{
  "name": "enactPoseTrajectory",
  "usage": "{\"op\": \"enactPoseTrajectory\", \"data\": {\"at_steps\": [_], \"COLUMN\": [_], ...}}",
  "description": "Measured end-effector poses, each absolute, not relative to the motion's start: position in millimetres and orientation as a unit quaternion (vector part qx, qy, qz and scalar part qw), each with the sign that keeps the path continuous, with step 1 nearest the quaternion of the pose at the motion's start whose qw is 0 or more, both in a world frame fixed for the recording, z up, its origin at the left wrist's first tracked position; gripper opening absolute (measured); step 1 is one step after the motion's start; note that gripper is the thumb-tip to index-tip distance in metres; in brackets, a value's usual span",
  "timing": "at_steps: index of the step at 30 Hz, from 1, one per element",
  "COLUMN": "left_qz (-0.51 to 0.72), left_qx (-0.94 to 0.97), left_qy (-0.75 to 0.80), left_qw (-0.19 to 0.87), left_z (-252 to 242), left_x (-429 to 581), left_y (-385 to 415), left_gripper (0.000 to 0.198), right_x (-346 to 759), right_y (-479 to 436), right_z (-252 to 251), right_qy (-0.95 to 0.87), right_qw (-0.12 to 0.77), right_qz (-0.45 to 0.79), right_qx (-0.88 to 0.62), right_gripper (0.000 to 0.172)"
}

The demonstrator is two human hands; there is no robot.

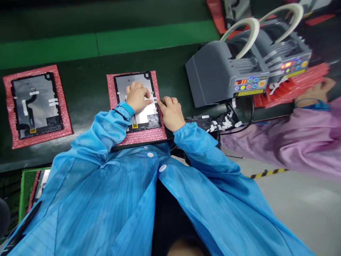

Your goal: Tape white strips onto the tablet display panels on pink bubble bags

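Left hand [137,96] presses flat, open, on the panel [147,115]. The right hand [172,113] is curled at its edge; I cannot tell if it grips anything. An uneven push could slide the panel on the mat [138,137].

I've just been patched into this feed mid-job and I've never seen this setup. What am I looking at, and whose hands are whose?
There is one picture, taken by a camera on the person's head, looking down past their blue coat. The two blue-sleeved hands are the wearer's own. The left hand lies flat on an opened tablet. The right hand touches the tablet's right edge, and I can see nothing gripped in it. The tablet lies on a pink bubble sheet on the dark bench. A second tablet lies to the left on its own sheet. The grey boxes on the right look like tape dispensers with rolls on top. The pink sleeve at the far right belongs to a co-worker.
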State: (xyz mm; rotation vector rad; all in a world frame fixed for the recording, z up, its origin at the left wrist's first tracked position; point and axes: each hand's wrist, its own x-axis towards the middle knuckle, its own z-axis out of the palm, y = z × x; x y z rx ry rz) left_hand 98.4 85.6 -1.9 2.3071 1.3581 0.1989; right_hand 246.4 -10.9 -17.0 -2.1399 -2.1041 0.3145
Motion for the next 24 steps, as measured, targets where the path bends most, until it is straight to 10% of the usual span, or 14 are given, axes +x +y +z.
{"op": "enactPoseTrajectory", "data": {"at_steps": [24], "left_qz": [0.004], "left_qx": [0.737], "left_qy": [0.656], "left_qw": [0.161], "left_z": [17.6], "left_x": [17.6], "left_y": [67.5], "left_gripper": [0.027], "right_x": [241.8], "right_y": [56.1], "right_z": [-23.7], "right_qy": [-0.521], "right_qw": [0.256], "right_qz": [0.225], "right_qx": [-0.783], "right_gripper": [0.018]}}
